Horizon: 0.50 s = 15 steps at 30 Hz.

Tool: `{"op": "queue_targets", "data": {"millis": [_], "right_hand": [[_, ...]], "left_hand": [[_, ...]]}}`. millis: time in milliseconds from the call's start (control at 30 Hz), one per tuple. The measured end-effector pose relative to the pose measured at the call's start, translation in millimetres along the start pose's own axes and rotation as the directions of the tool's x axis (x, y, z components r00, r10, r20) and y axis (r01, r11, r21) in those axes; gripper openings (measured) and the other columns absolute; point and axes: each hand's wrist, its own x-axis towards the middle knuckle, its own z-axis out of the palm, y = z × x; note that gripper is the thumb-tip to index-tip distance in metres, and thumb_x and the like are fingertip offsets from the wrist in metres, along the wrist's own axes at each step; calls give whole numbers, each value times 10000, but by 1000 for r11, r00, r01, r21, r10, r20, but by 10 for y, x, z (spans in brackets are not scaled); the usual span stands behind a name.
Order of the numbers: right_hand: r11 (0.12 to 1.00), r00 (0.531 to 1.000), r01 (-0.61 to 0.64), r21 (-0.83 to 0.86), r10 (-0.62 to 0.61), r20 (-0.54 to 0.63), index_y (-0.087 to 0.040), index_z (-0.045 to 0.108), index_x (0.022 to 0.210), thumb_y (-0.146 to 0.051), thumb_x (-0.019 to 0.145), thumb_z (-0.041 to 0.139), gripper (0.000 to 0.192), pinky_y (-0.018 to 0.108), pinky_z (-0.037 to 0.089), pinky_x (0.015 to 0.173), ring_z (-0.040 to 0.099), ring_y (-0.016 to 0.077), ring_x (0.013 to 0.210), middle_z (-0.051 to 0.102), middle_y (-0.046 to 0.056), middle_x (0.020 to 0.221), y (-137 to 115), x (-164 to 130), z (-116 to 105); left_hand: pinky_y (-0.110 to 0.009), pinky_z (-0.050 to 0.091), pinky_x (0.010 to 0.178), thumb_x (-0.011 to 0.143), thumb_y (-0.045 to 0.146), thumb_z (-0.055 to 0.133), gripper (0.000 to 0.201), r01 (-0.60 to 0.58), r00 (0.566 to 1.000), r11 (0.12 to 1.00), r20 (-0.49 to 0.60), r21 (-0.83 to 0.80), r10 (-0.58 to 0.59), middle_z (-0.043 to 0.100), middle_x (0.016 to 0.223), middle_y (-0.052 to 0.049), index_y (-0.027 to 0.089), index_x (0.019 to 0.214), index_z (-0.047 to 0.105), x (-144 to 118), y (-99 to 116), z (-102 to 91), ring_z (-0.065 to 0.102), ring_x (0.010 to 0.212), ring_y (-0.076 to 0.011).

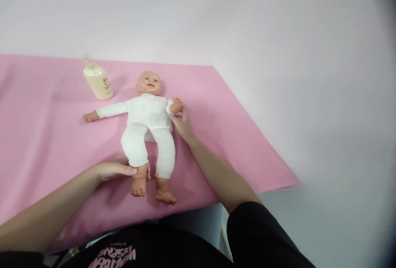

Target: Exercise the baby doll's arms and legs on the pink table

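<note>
A baby doll (150, 111) with a white cloth body lies face up on the pink-covered table, its feet toward me. My left hand (116, 169) is closed around the doll's ankle on the left side of the view, thumb on top and fingertips showing on the far side of the leg. On the right, my right hand (183, 125) grips the doll's bent arm near the wrist, with the small plastic hand raised above my fingers. The doll's other arm stretches out to the left on the cloth.
A pump bottle (98, 81) of pale yellow liquid stands beyond the doll's outstretched arm. The pink tablecloth (216, 107) ends at a white wall (247, 24) behind, and its front edge hangs close to my body.
</note>
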Motion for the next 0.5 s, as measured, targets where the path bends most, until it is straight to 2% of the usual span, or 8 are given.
{"op": "queue_targets", "data": {"millis": [200, 500], "right_hand": [[999, 1000, 24, -35, -23, 15, -257, 554, 1310, -602, 808, 764, 645, 414, 612, 940, 714, 239, 1049, 677, 104, 1284, 20, 11, -7], [999, 1000, 14, -52, -13, 18, -242, 547, 1305, -591, 808, 762, 644, 397, 609, 878, 715, 238, 1003, 676, 115, 1270, 22, 6, -6]], "left_hand": [[-383, 491, 1027, 836, 515, 763, 509, 20, 1000, 1000, 0, 1, -20, 733, 1153, -113, 142, 1176, 702, 8, -6, -15, 652, 1138, -305], [-385, 469, 1060, 888, 510, 727, 507, 12, 1000, 1000, 0, 20, -12, 730, 1181, -108, 111, 1198, 690, -19, 37, 11, 642, 1165, -310]]}}
